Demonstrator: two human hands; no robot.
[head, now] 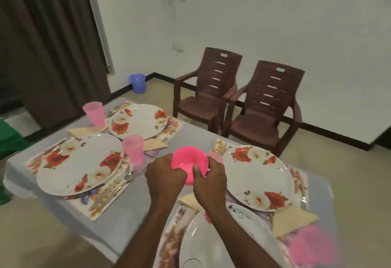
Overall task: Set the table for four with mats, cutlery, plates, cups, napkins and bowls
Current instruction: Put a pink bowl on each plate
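Note:
Both my hands hold a bright pink bowl (189, 161) above the middle of the table (135, 210). My left hand (164, 174) grips its left rim and my right hand (208, 178) grips its right rim, thumb inside. Four floral plates sit on patterned mats: far (138, 120), left (80, 163), right (258, 178) and near (218, 240), the near one partly hidden by my arms. Pink cups stand at the back left (94, 113), at the centre (133, 149) and blurred at the lower right (311, 246). Cream napkins (293, 219) lie beside the plates.
Two brown plastic chairs (266, 107) stand against the white wall beyond the table. A blue bucket (137, 83) sits on the floor by the dark curtain. Something green (8, 138) is at the left edge. Cutlery (110, 193) lies beside the left plate.

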